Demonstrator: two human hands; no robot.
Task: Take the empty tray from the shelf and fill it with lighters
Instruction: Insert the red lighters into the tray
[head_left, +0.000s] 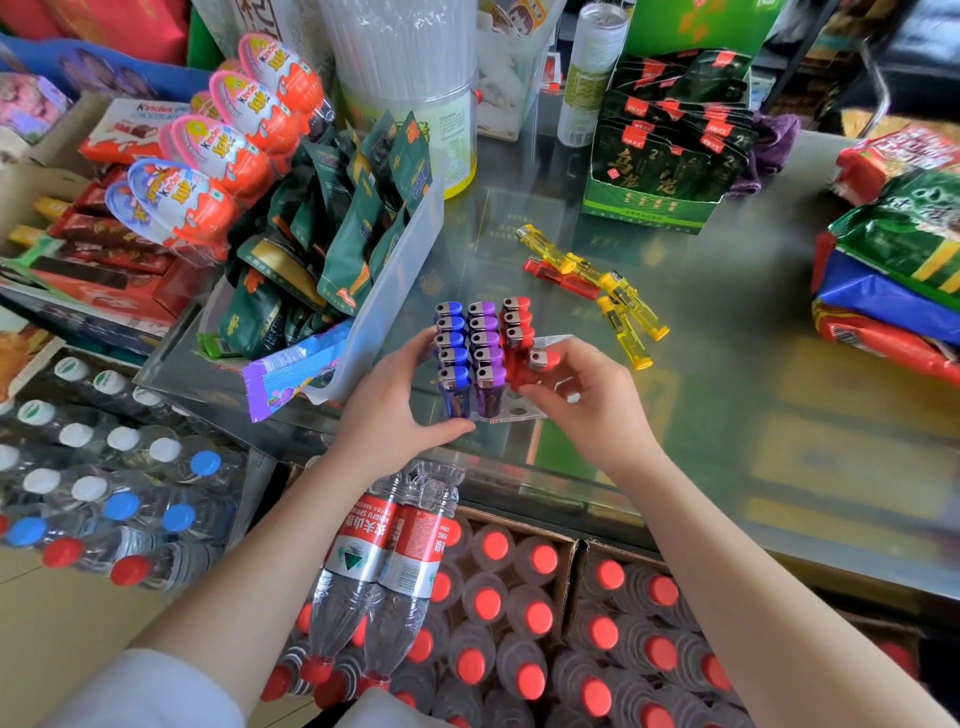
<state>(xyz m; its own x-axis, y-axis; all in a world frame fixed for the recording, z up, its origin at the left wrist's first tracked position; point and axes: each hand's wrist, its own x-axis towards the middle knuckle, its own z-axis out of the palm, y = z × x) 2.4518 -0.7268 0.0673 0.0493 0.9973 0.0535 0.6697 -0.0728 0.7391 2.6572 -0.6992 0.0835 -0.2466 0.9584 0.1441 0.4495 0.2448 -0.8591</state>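
A small grey tray (519, 414) stands on the glass counter, holding upright rows of blue lighters (451, 340), purple lighters (485, 338) and red lighters (517, 325). My left hand (395, 410) grips the tray's left side, thumb at its front edge. My right hand (587, 400) pinches one red lighter (543, 360) at the front of the red row, over the tray. Several loose yellow lighters (628, 306) and a red loose lighter (561, 275) lie on the counter behind and right of the tray.
A clear bin of green packets (332, 249) stands left of the tray, with chocolate eggs (218, 150) beyond. A green box of dark packets (665, 156) sits at the back, snack bags (893, 270) at right. Water bottles (498, 597) fill the space below the counter edge.
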